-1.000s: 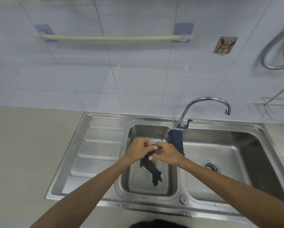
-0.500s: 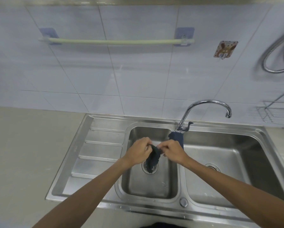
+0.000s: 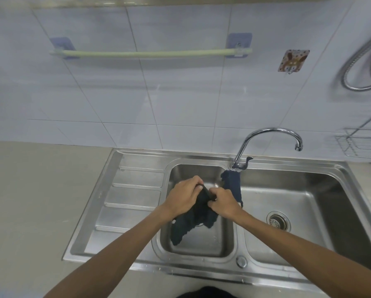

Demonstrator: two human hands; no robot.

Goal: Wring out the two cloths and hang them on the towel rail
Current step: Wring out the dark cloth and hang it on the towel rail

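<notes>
Home kitchen: steel double sink point(image 3: 137, 179), tap point(image 3: 266, 134), tiled wall point(image 3: 180, 93), towel rail point(image 3: 150, 54).

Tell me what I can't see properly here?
Head view only:
- Small basin's drain: covered by the held cloth.
- Second cloth: lower end behind the right hand.
- Left hand: fingers' hold hidden underneath.
- Shower hose: blurred, cut off at the right edge.
</notes>
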